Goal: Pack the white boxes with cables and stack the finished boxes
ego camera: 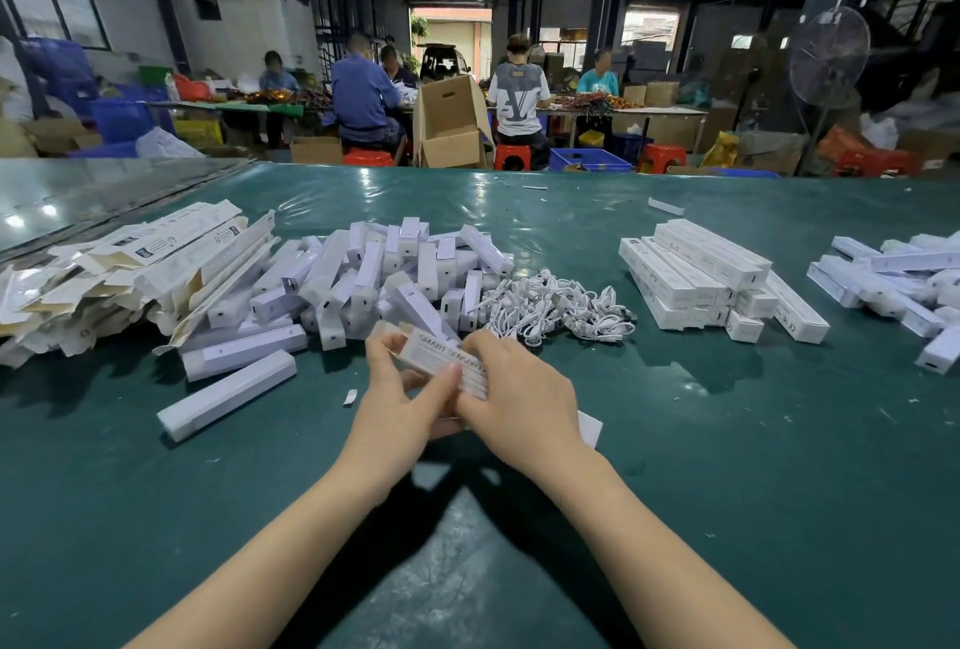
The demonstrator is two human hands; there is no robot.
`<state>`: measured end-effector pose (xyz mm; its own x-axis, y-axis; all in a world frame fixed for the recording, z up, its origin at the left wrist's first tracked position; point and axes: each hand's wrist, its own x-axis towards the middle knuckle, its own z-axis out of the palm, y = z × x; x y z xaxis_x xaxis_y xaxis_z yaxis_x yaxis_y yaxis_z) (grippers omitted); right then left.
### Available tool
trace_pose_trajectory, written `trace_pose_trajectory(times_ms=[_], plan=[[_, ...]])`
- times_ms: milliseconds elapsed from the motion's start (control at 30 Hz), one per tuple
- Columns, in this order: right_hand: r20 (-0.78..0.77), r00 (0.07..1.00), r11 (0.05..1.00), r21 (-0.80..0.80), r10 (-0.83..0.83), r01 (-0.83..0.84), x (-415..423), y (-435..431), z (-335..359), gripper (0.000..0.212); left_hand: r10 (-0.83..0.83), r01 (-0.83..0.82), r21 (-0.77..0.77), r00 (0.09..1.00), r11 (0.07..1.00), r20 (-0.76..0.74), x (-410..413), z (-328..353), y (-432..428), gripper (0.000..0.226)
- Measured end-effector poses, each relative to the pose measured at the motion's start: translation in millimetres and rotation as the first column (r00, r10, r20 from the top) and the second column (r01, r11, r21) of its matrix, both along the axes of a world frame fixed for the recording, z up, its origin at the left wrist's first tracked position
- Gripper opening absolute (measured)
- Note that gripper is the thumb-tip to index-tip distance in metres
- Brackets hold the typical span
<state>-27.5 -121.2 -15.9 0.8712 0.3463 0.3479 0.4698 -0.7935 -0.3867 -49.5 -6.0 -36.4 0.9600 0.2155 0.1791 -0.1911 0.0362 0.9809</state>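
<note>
From where I stand, the white box (434,355) sits right between the two hands, lifted just off the green table (675,466). Its long axis runs from 10 o'clock down to 4 o'clock. The left hand (400,404) takes the near long edge, thumb laid across the printed face and fingers curled behind, so it pinches the box. The right hand (519,388) has its fingers curled over the 4 o'clock end, covering it, so I cannot tell whether that flap is open or tucked, or whether a cable is already inside.

The box is a slim white carton, its upper face printed in dark lettering that blurs a little, and its 10 o'clock end pokes out past the left fingers.

The tangle of white cables (556,308) lies at about 1 o'clock from the hands, nearer the right hand, which I judge would do the reaching. The finished stack (696,269) is further out at 2 o'clock, also on the right hand's side, its boxes lying crosswise in layers. At 11 o'clock is a loose heap of white pieces (374,274), and at 10 o'clock a spread of flat cartons (130,259)
</note>
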Motion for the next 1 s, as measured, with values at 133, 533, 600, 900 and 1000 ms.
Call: trace_pose_trajectory(times_ms=[133,533,600,900,1000], plan=[[-0.39,0.824,0.78,0.618,0.412,-0.098,5,-3,18,0.015,-0.045,0.025,-0.19,0.994,0.982,-0.098,8,3,18,0.016],[-0.147,0.972,0.971,-0.185,-0.183,0.155,54,-36,-41,0.073,0.104,-0.112,-0.051,0.985,0.992,-0.139,18,17,68,0.016],[-0.139,0.97,0.956,-0.243,-0.2,0.162,54,-33,-42,0.072,-0.09,0.085,-0.028,0.96,0.996,-0.267,13,17,62,0.009],[-0.041,0.973,0.956,-0.199,-0.227,0.214,51,-34,-35,0.055,-0.149,0.097,-0.188,0.946,0.977,-0.289,10,7,47,0.033],[0.066,0.966,0.96,-0.114,-0.251,0.257,47,-35,-34,0.04,-0.02,-0.043,-0.233,0.965,0.972,-0.263,12,6,46,0.038]])
